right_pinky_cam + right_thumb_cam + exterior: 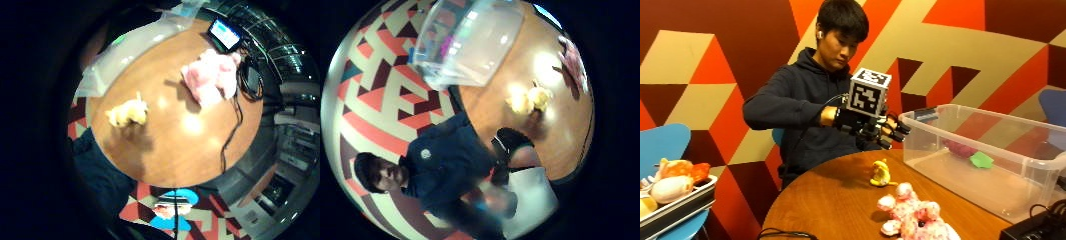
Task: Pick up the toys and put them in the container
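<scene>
Black-gloved right hand [869, 127], fingers loosely curled, empty, above yellow toy [880, 174] beside container [986, 165].

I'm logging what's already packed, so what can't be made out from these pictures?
- Contents of the clear container: the outside view shows only pink and green shapes through the hazy wall.
- Pink plush toy: cut off by the outside view's bottom edge.
- Gloved right hand: its fingers are blurred in the outside view.

Dark navy hoodie w/ small round chest logo, black-gloved grip [869, 126].
</scene>
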Demonstrator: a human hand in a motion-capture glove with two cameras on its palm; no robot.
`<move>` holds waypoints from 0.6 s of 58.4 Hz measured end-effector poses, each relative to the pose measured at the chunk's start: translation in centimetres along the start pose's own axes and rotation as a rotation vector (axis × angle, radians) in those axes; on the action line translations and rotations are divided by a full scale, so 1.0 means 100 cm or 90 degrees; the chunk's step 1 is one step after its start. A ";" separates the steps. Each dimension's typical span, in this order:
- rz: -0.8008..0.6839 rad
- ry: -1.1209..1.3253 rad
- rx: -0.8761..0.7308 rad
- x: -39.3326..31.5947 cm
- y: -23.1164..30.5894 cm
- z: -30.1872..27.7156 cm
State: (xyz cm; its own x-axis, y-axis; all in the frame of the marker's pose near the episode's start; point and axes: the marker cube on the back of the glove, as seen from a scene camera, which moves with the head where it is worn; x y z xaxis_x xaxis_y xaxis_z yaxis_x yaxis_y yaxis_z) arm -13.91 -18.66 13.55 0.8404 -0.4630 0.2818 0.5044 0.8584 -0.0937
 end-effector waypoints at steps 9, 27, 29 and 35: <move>0.017 0.116 -0.039 0.002 -0.002 0.044; -0.041 0.137 -0.019 0.000 -0.026 0.076; -0.046 0.137 -0.012 0.000 -0.027 0.077; -0.052 0.123 0.012 -0.002 -0.028 0.075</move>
State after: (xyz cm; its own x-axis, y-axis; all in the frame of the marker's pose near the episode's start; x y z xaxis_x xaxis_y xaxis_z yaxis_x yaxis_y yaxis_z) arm -16.95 -19.32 20.93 0.8204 -0.5631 0.0998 0.5698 0.8197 -0.0589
